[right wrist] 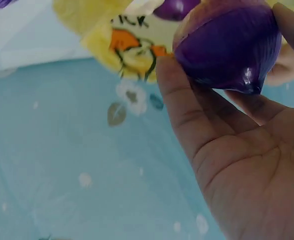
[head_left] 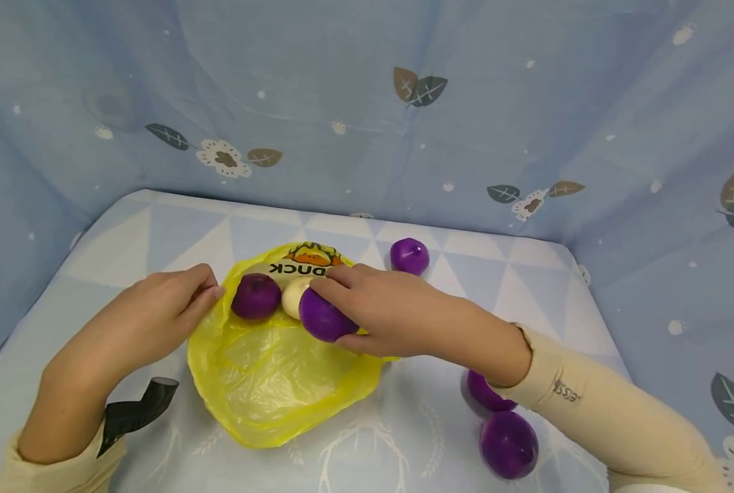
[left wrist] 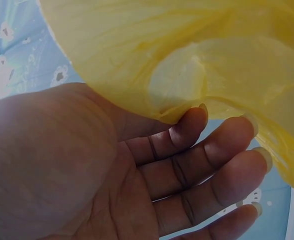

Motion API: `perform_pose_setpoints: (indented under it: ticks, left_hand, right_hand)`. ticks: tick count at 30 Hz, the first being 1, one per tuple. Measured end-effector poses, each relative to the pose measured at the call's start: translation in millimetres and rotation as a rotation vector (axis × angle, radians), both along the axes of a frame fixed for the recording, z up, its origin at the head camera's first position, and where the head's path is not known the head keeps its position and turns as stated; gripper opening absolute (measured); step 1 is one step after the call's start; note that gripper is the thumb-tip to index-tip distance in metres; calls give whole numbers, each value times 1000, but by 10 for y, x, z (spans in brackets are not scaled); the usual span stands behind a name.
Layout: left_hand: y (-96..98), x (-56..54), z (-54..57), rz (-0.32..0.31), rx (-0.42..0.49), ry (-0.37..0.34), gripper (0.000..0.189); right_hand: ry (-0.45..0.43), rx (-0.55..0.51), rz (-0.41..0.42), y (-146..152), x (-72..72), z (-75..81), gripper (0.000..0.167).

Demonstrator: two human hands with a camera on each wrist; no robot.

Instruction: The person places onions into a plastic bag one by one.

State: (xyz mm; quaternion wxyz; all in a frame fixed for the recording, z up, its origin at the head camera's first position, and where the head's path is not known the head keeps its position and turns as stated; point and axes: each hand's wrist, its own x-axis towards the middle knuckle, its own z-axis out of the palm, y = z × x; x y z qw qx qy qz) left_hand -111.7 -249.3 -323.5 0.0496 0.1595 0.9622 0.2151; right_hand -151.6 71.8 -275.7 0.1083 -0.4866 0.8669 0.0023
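Note:
A yellow plastic bag with a printed duck lies spread with its mouth facing up. My left hand pinches its left rim between thumb and forefinger, the other fingers loosely bent, as the left wrist view shows with the thin yellow film. In my right hand I grip a purple onion over the bag's right side; its pointed end shows in the right wrist view, where the fingers wrap the onion. Inside the bag sit another purple onion and a pale round thing, partly hidden behind the held onion.
One purple onion lies behind my right hand. Two more, a partly covered onion and a nearer onion, lie by my right forearm. A patterned cloth covers the table. Blue curtains hang around it.

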Motion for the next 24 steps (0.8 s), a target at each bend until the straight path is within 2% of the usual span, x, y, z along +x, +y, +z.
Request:
perform_pose_setpoints:
  ticks: [8,13,17,24]
  left_hand:
    - [-4,-3,-1,-3,8,-11,19]
    - [-2,0,-1,2,5,-14,19]
    - [-10,12,-4,4,5,-3,18]
    - [-6,16,5,-1,6,11,17]
  right_hand:
    - [-26,57,67,-320,-64,-296,65]
    - [0,66,83,-422,-127,-447,62]
    - [-3,76,68,-449,-161,-500,58]
    - [-24,136,-19,-439,-207,-575,55]
